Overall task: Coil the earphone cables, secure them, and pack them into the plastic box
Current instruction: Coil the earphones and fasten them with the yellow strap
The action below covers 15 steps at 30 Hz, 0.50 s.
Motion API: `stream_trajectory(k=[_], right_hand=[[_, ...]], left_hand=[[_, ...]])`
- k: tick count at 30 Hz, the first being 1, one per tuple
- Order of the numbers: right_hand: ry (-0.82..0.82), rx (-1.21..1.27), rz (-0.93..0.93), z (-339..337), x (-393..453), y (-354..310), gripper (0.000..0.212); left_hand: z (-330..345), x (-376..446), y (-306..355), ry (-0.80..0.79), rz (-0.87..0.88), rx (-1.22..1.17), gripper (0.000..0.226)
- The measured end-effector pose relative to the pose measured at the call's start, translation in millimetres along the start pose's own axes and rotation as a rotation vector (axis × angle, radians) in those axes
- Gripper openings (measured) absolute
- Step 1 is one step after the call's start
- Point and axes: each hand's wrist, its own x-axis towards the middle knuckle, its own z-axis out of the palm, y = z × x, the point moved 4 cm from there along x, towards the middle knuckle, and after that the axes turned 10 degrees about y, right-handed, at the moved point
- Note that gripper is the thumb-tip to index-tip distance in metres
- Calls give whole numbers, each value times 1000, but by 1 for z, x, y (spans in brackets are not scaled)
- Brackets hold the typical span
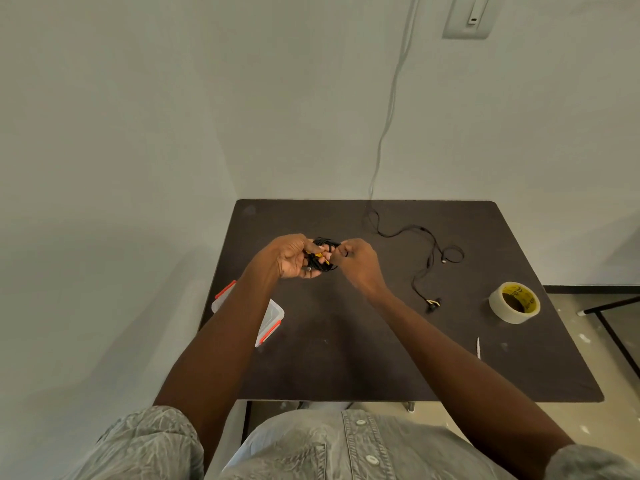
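A coiled black earphone cable (325,244) with a yellow bit showing is held above the dark table (346,358). My left hand (291,258) cups the coil from the left. My right hand (358,259) is closed against the coil's right side, its fingertips pinching the cable. A second black earphone cable (424,252) lies loose and uncoiled on the table to the right, its earbuds near the front end. The clear plastic box (273,311) with red clips sits at the table's left edge, partly hidden under my left forearm.
A roll of clear tape (515,302) with a yellow core lies at the right of the table. A small white strip (478,347) lies in front of it. Walls close in behind and to the left. A grey wire (384,133) hangs down the back wall.
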Motion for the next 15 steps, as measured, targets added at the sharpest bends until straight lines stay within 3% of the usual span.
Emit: stream_trajectory(k=[2, 5, 7, 10, 15], right_hand=[[10, 104, 104, 2, -2, 0, 38], [42, 328, 410, 7, -4, 4, 27], [71, 399, 577, 10, -5, 9, 12], [88, 433, 610, 7, -8, 3, 3], [56, 427, 653, -6, -3, -4, 17]], left_hand=[[2, 2, -1, -5, -4, -23, 20], [3, 2, -3, 1, 7, -26, 26], [5, 2, -4, 8, 22, -25, 25], [8, 1, -5, 30, 45, -33, 20], [8, 0, -4, 44, 45, -34, 12]])
